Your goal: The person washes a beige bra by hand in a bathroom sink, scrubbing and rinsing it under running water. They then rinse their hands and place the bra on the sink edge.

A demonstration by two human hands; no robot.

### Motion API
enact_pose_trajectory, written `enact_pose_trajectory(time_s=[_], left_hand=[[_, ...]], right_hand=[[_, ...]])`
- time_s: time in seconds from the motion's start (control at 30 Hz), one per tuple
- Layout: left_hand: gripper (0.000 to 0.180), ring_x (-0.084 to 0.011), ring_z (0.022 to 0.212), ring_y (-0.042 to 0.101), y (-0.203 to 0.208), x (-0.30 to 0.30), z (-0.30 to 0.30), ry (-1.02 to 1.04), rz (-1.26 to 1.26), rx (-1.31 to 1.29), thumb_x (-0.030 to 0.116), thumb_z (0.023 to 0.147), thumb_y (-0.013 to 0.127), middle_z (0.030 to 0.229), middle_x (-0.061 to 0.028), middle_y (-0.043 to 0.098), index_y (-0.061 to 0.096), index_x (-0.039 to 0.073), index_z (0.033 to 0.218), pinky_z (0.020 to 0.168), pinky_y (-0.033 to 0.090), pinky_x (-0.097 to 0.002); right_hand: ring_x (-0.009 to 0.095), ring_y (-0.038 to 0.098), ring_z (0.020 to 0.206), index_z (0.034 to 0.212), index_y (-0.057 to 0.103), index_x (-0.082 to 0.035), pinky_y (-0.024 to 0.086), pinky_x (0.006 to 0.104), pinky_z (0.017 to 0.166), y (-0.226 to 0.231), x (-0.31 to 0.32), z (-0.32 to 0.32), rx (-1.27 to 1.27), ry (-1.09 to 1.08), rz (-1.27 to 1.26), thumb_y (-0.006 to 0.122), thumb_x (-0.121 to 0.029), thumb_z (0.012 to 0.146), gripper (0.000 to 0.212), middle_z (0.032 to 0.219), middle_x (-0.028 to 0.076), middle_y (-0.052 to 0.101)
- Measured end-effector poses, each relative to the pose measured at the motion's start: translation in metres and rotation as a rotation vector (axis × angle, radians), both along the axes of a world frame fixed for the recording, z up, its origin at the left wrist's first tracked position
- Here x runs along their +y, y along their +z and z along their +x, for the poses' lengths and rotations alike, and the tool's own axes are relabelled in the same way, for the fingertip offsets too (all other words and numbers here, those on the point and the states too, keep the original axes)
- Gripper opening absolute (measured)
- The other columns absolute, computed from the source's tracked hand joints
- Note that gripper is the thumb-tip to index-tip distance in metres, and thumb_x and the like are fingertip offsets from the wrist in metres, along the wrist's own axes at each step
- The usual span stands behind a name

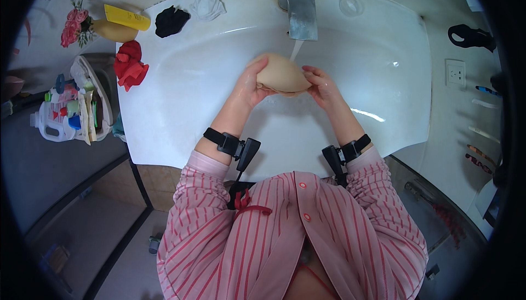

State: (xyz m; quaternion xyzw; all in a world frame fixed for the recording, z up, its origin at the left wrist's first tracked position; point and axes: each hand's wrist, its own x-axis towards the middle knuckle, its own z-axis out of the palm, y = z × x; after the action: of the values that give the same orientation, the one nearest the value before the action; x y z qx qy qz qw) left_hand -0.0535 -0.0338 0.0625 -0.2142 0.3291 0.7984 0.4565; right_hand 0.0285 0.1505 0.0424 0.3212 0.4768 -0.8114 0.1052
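Note:
A beige moulded bra cup [282, 73], rounded and smooth, is held over the white sink [186, 103], just below the tap [302, 18]. A thin stream of water [297, 50] runs from the spout down behind the cup. My left hand [253, 84] grips its left side, thumb on top and fingers underneath. On the other side, my right hand [322, 86] pinches the cup's right edge between thumb and fingers. Folded fabric shows along its lower edge; whatever lies beneath is hidden.
Along the sink's rim lie a red cloth [130, 67], a black cloth [172, 21], a white cloth [208, 4] and a clear round dish [351, 5]. A yellow tube [127, 17] and a basket of bottles [96, 100] stand at the left.

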Motion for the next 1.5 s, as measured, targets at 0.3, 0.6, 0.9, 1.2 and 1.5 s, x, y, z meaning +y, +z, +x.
enact_pose_trajectory(time_s=[0.3,0.6,0.9,1.2,1.5], left_hand=[[0.042,-0.0295,0.105,0.050,-0.010,-0.002,0.004,-0.098,0.296,-0.077,0.025,0.082,0.053,0.116,-0.0147,0.048,0.043,0.003,0.118,0.088,0.042,-0.0428],[0.030,-0.0243,0.095,0.055,0.023,0.002,-0.009,-0.451,-0.514,0.957,0.014,0.072,0.061,0.098,-0.0099,0.059,0.054,0.005,0.100,0.078,0.045,-0.0346],[0.025,-0.0273,0.085,0.056,0.036,0.029,0.022,-0.328,-0.430,1.796,0.014,0.067,0.066,0.093,-0.0094,0.059,0.059,0.007,0.090,0.075,0.045,-0.0344],[0.032,-0.0208,0.092,0.054,-0.005,0.022,0.025,0.058,-0.316,0.766,0.025,0.080,0.058,0.107,-0.0072,0.054,0.051,0.006,0.105,0.080,0.044,-0.0305],[0.031,-0.0215,0.098,0.054,-0.024,0.028,0.017,-0.060,0.335,-0.096,0.029,0.091,0.041,0.109,-0.0082,0.053,0.048,0.005,0.109,0.085,0.045,-0.0362]], right_hand=[[0.022,0.051,0.098,0.118,0.040,0.006,0.042,0.0322,0.085,0.000,0.002,-0.003,0.120,-0.005,-0.272,0.049,-0.002,0.071,0.048,0.106,0.014,0.050],[0.022,0.052,0.097,0.118,0.044,-0.002,0.045,0.0407,0.080,0.018,0.005,-0.004,-0.273,0.068,0.034,0.053,-0.038,0.082,0.051,0.106,0.013,0.051],[0.026,0.051,0.105,0.117,0.044,-0.007,0.044,0.0409,0.086,0.020,-0.020,-0.019,0.038,0.039,-0.734,0.048,-0.050,0.083,0.055,0.113,0.011,0.052],[0.023,0.053,0.096,0.109,0.049,-0.006,0.044,0.0335,0.083,0.006,-0.034,-0.025,0.113,-0.344,-0.392,0.055,-0.022,0.081,0.033,0.106,0.009,0.054],[0.022,0.055,0.072,0.078,0.060,-0.007,0.044,0.0297,0.066,0.036,-0.055,-0.006,0.675,0.009,0.906,0.063,-0.015,0.070,0.012,0.078,0.007,0.057]])
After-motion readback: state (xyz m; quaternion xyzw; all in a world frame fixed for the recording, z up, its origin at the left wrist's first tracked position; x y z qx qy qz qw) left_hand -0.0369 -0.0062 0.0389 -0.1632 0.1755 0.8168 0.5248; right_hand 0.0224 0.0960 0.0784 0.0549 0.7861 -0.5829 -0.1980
